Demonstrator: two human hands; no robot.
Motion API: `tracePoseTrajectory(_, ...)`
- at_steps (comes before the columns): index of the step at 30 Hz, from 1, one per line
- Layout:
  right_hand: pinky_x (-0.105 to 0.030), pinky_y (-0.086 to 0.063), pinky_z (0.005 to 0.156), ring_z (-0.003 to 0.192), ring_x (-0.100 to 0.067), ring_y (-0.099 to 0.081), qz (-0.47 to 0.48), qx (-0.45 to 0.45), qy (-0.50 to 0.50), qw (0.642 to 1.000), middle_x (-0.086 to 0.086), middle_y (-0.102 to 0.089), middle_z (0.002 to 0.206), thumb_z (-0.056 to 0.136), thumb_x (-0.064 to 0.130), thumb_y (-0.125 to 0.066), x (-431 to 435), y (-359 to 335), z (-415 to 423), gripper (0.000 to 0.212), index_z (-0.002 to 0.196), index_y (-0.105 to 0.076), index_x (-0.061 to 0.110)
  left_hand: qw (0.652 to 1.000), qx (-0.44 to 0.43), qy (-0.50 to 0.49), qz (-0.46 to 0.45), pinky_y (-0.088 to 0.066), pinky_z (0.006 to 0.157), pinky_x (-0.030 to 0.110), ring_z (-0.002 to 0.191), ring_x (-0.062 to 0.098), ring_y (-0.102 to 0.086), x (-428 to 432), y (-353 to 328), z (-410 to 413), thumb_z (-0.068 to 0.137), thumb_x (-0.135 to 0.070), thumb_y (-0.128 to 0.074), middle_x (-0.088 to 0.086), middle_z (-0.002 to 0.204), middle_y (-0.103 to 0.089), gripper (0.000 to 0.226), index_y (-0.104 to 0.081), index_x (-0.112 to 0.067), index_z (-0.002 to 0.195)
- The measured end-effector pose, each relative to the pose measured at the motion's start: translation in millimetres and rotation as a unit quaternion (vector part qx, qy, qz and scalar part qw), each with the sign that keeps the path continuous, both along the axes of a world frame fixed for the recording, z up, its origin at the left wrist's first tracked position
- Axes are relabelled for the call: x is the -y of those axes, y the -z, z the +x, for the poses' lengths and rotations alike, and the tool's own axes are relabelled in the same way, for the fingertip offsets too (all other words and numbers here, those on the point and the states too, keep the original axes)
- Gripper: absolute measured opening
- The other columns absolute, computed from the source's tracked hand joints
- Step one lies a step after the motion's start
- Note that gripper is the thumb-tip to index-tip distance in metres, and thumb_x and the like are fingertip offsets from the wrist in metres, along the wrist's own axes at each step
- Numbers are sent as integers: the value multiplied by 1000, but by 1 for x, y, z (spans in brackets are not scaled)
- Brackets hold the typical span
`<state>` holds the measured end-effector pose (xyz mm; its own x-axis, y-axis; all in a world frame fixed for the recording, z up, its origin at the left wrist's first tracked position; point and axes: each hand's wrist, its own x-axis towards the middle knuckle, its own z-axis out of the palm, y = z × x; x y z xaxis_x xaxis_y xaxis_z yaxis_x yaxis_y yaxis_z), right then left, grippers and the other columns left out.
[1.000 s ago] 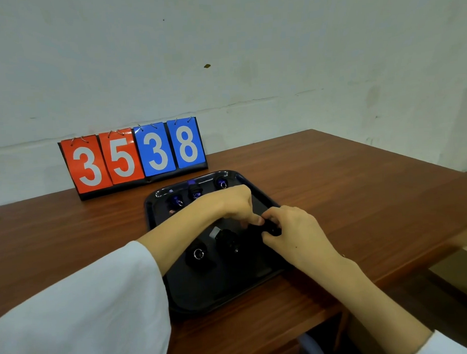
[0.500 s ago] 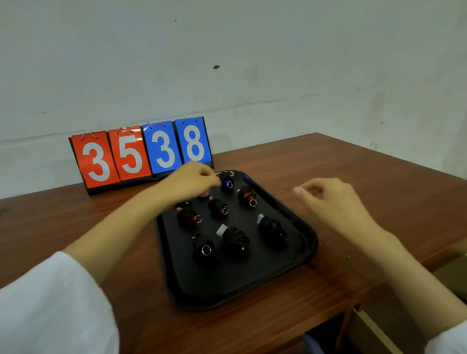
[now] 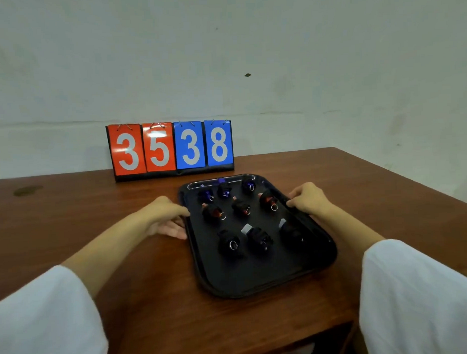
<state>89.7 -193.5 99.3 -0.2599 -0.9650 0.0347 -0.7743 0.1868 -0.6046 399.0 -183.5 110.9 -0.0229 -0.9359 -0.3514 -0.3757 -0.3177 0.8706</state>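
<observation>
Table (image 3: 70, 235) of brown wood, set against a pale wall. On it, right of centre, lies a black tray (image 3: 257, 276), flat, its long axis running from the person toward the wall, the near end slanted a little to the right. Behind the far end stands a scoreboard (image 3: 170, 150) reading 3538. The left hand (image 3: 165, 216) grips the tray's left rim and the right hand (image 3: 308, 200) curls over the right rim. Nine small black pieces (image 3: 231, 245) sit in three rows inside.
</observation>
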Motion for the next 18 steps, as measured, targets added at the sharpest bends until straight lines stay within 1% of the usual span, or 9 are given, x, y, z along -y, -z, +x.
tracePoseTrajectory(3,-32,-49,89,101,-27,-62,2,16,33,999,-13,-68,108,77,3,-69,0,-3,3,26,103,-70,4,1000,-12,3,6,-53,38,30,42,26,-65,6,5,2,88,6,-56,28,85,-60,37,-43,17,121)
tracePoseTrajectory(6,-31,-49,89,100,-27,-62,6,-2,52,999,-13,-68,107,77,1,-69,-2,-3,9,27,104,-70,3,999,-27,22,6,-52,36,32,40,26,-64,12,11,7,87,11,-53,27,75,-58,35,-43,17,120)
tracePoseTrajectory(8,-31,-50,85,94,-27,-63,3,-20,63,998,-13,-68,102,77,0,-69,-5,-6,9,26,102,-71,4,998,-33,46,14,-54,39,34,40,26,-63,15,9,6,87,12,-51,25,68,-59,23,-47,16,110)
tracePoseTrajectory(10,-29,-49,78,84,-24,-61,4,-34,69,997,-10,-66,90,77,1,-69,-7,-7,10,24,100,-72,4,997,-47,56,17,-55,40,37,37,26,-62,16,7,6,88,13,-48,23,63,-58,5,-51,14,93)
tracePoseTrajectory(11,-28,-48,77,80,-22,-59,6,-42,73,996,-8,-64,86,76,1,-69,-11,-7,9,23,99,-72,4,997,-50,61,20,-54,40,37,37,26,-61,17,8,5,89,13,-46,23,65,-56,5,-51,12,88)
tracePoseTrajectory(12,-28,-49,77,79,-21,-58,10,-48,76,996,-7,-63,85,76,0,-69,-17,-8,8,24,99,-73,4,996,-51,68,21,-53,40,37,39,28,-62,18,8,2,89,13,-46,23,70,-54,5,-51,12,90)
tracePoseTrajectory(14,-28,-49,78,80,-20,-58,14,-59,89,994,-6,-63,85,76,1,-69,-30,-9,1,24,100,-73,5,994,-58,86,22,-54,41,38,54,34,-62,16,10,-7,88,13,-46,25,77,-53,13,-50,13,100)
tracePoseTrajectory(15,-29,-50,79,80,-21,-58,18,-65,94,993,-6,-64,86,77,1,-68,-37,-10,-2,25,101,-73,5,993,-63,93,25,-55,42,39,60,35,-60,14,11,-11,88,14,-46,26,79,-53,14,-49,13,102)
tracePoseTrajectory(18,-27,-50,77,80,-20,-58,25,-66,112,991,-10,-67,93,79,0,-65,-66,-18,-16,26,105,-70,4,990,-77,114,31,-55,42,37,62,35,-59,0,13,-32,88,14,-47,27,78,-53,9,-50,12,96)
